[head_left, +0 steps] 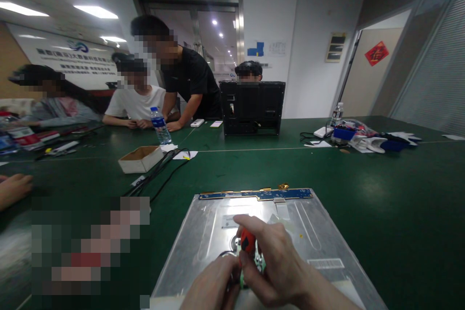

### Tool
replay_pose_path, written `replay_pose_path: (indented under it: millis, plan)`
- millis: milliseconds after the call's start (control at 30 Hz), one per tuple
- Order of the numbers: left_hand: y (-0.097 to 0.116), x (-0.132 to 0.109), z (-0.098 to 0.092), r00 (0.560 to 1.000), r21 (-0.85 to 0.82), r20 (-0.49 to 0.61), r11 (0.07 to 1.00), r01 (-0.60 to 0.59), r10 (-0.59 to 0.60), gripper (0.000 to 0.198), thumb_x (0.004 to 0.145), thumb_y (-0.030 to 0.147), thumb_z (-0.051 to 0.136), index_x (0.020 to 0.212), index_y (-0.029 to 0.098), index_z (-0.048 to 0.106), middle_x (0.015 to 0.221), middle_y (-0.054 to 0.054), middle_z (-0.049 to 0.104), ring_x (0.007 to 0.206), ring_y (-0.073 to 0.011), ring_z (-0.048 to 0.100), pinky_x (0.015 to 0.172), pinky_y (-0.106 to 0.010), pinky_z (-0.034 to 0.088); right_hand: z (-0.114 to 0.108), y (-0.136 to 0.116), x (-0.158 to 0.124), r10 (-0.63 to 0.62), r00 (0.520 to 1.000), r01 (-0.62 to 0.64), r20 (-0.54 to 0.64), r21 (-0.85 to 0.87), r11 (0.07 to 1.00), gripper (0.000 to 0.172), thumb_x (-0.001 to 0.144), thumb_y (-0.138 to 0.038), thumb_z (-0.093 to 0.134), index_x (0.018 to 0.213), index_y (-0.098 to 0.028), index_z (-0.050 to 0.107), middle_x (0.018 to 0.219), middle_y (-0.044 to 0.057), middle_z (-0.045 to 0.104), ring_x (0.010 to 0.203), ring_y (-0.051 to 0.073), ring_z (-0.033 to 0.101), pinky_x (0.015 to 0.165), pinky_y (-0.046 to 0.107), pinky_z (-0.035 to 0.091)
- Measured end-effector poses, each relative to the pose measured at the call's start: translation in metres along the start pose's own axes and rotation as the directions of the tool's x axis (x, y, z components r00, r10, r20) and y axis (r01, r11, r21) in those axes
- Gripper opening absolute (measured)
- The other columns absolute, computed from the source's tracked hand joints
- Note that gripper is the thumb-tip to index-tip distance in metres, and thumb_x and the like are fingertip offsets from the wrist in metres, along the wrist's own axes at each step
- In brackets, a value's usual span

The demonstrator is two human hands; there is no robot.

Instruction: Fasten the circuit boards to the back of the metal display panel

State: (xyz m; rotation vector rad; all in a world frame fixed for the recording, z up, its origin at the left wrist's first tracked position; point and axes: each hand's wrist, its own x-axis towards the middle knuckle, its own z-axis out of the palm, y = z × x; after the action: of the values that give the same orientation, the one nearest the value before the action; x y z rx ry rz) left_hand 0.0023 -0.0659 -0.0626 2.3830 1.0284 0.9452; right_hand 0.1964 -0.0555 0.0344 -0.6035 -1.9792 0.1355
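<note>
A silver metal panel [189, 252], apparently the back of a display, lies flat in front of me. A narrow blue circuit board [232, 195] runs along its far edge, with a ribbon cable [281, 209] leading down from it. My right hand [281, 256] is closed around the red and black handle of a screwdriver [247, 241], held over the panel's middle. The tip is hidden. Close beside it, my left hand [214, 281] has its fingers curled in at a small green circuit board [259, 261]; what they pinch is hidden.
Left of the panel, black cables [160, 174] run past a small open box [141, 160]. A water bottle [160, 126] stands behind it. An upright black monitor housing [252, 108] is across the green table [399, 198]. Gloves [368, 143] lie far right. Several people sit or stand around.
</note>
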Motion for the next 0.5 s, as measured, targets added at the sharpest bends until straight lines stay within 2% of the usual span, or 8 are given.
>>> replay_pose_path:
  millis: [167, 333, 500]
  plan:
    - [-0.005, -0.001, 0.002, 1.0, 0.003, 0.003, 1.0, -0.008, 0.008, 0.019, 0.086, 0.02, 0.049, 0.102, 0.022, 0.06, 0.09, -0.008, 0.07, 0.074, -0.0209, 0.066, 0.067, -0.028, 0.057, 0.003, 0.001, -0.001, 0.011, 1.0, -0.012, -0.014, -0.056, 0.998, 0.056, 0.083, -0.017, 0.046, 0.139, -0.02, 0.037, 0.083, 0.002, 0.067, 0.059, 0.016, 0.061, 0.052, 0.029, 0.048]
    - [0.008, 0.006, -0.008, 1.0, 0.026, 0.013, 0.999, -0.026, 0.026, 0.021, 0.085, 0.017, 0.05, 0.103, 0.022, 0.06, 0.091, -0.009, 0.072, 0.075, -0.022, 0.068, 0.07, -0.029, 0.058, 0.006, 0.002, -0.002, 0.004, 0.999, -0.006, -0.036, -0.071, 0.997, 0.049, 0.089, -0.02, 0.046, 0.137, -0.021, 0.037, 0.079, 0.0, 0.067, 0.054, 0.015, 0.059, 0.052, 0.027, 0.048]
    - [0.018, 0.009, -0.017, 0.998, 0.019, 0.055, 0.999, 0.03, -0.031, 0.016, 0.086, 0.017, 0.053, 0.099, 0.022, 0.061, 0.093, -0.009, 0.072, 0.078, -0.0232, 0.07, 0.073, -0.029, 0.059, 0.007, 0.003, -0.003, 0.005, 0.999, -0.008, -0.034, -0.076, 0.997, 0.041, 0.094, -0.024, 0.047, 0.134, -0.022, 0.041, 0.083, 0.002, 0.071, 0.058, 0.016, 0.063, 0.052, 0.027, 0.046]
